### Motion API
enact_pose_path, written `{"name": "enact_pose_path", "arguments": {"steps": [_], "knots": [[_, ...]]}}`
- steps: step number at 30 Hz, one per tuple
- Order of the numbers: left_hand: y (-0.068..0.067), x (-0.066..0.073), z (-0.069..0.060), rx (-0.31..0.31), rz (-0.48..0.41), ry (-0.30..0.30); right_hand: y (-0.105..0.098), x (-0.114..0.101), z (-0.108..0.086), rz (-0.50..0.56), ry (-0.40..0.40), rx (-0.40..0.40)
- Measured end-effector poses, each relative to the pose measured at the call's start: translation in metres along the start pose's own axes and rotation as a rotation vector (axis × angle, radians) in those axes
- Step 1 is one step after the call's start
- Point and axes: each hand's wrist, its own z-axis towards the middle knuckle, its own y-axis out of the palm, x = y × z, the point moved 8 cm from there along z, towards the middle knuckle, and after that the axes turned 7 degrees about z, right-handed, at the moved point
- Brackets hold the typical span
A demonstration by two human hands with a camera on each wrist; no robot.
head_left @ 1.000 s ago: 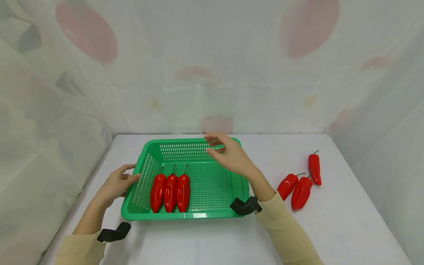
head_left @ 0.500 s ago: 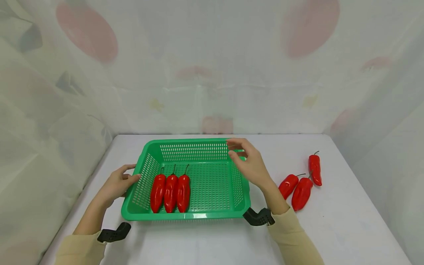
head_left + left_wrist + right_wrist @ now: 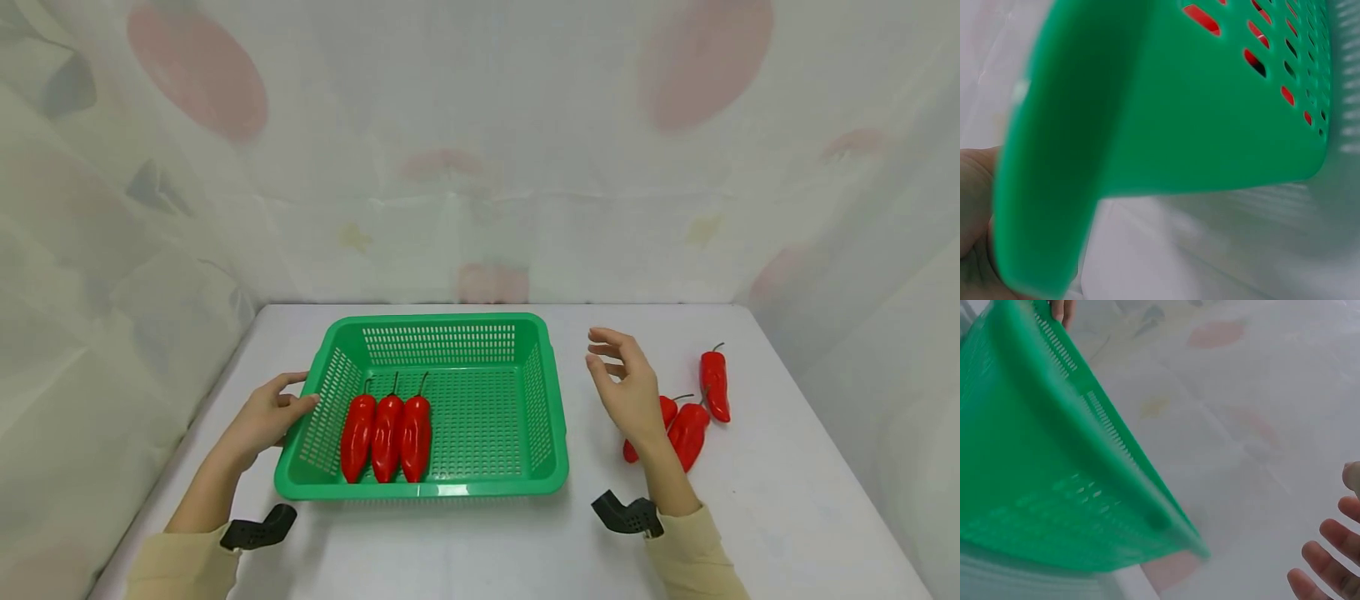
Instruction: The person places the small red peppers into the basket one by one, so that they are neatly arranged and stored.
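Observation:
My left hand point(image 3: 266, 418) grips the left rim of a green plastic basket point(image 3: 491, 490), thumb over the edge. In the left wrist view the basket's wall point(image 3: 1210, 125) fills much of the picture, with red showing through its slots. Three red peppers point(image 3: 386, 437) lie side by side in the basket's left half, stems pointing away from me. My right hand point(image 3: 628, 387) hovers between the basket and the loose peppers, fingers loosely bent and holding nothing. Its spread fingertips point(image 3: 1313, 556) show at the right wrist view's edge.
On the table's right side lie three more red peppers: one farther back point(image 3: 715, 385), one nearer point(image 3: 687, 433), and one partly hidden behind my right hand and wrist point(image 3: 630, 452). White printed sheeting point(image 3: 480, 167) rises behind the white table point(image 3: 780, 500) and along both sides.
My right hand has moved right, from above the basket to the table beyond its right rim, and now partly covers the loose peppers. The left hand has stayed on the rim.

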Motion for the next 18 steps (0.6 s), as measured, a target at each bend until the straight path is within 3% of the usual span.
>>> {"name": "enact_pose_path", "arguments": {"steps": [14, 18], "knots": [[0.001, -0.001, 0.000, -0.004, -0.003, 0.002, -0.038, 0.051, -0.032, -0.194, 0.282, 0.107], [0.001, -0.002, 0.001, -0.001, -0.004, 0.001, -0.046, 0.063, -0.040, -0.286, 0.368, 0.096]]}}
